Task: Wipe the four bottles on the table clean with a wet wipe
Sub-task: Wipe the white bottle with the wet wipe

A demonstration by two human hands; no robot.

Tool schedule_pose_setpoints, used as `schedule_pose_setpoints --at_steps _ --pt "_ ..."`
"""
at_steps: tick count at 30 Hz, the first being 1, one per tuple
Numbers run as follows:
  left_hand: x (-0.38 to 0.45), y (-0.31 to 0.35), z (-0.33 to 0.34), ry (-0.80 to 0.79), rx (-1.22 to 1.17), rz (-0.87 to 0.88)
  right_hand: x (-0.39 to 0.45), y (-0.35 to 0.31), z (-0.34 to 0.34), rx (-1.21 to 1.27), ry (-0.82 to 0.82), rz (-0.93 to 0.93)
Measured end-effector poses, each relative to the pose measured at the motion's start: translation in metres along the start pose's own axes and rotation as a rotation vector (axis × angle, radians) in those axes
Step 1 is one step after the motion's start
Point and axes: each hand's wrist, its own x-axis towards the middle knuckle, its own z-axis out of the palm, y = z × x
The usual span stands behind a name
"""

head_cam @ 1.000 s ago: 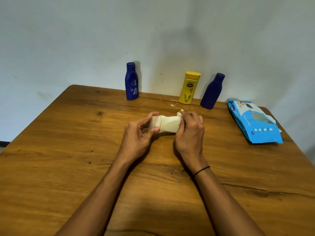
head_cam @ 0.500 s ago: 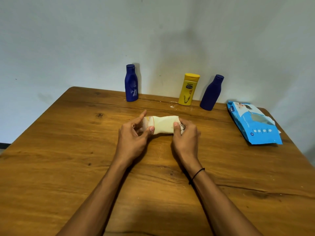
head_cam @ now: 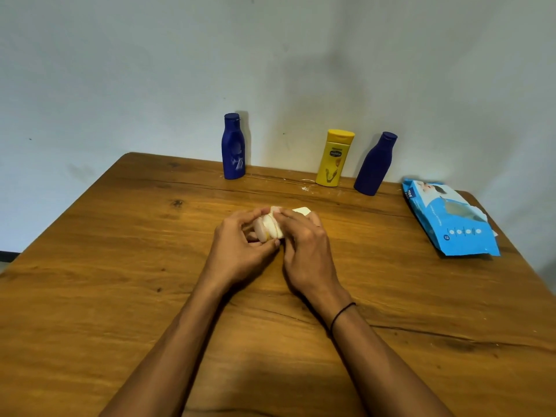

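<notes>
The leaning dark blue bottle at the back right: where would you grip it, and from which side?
Grip the dark blue bottle around its wide lower body, coming from the front. It leans toward the wall, the yellow bottle stands close on its left, and its narrow neck probably gives poorer hold. The right hand is nearer.

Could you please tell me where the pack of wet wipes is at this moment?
In the head view, the pack of wet wipes lies flat near the table's far right edge, just right of the right-hand blue bottle.
</notes>
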Motion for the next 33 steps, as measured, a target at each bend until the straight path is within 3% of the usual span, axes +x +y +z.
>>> schedule_pose_setpoints --at_steps 6,11,20,26,29,33 --pt "-0.003 0.003 -0.002 0.027 0.308 0.147 0.003 0.012 -0.002 -0.073 0.14 0.193" --pt "-0.005 0.009 -0.005 0.001 0.361 0.171 0.006 0.012 -0.003 0.003 0.23 0.246" --pt "-0.007 0.015 0.001 -0.022 0.128 -0.042 -0.002 -0.001 -0.005 0.106 0.238 -0.059" --pt "-0.004 0.012 0.003 0.013 -0.01 -0.164 -0.001 0.008 -0.007 0.129 0.261 -0.139" --pt "0.0 0.01 0.002 0.055 -0.018 -0.201 0.001 0.01 -0.007 0.136 0.251 -0.043" --pt "0.002 0.006 -0.001 0.046 -0.064 -0.255 0.007 0.019 -0.008 0.149 0.333 0.276"
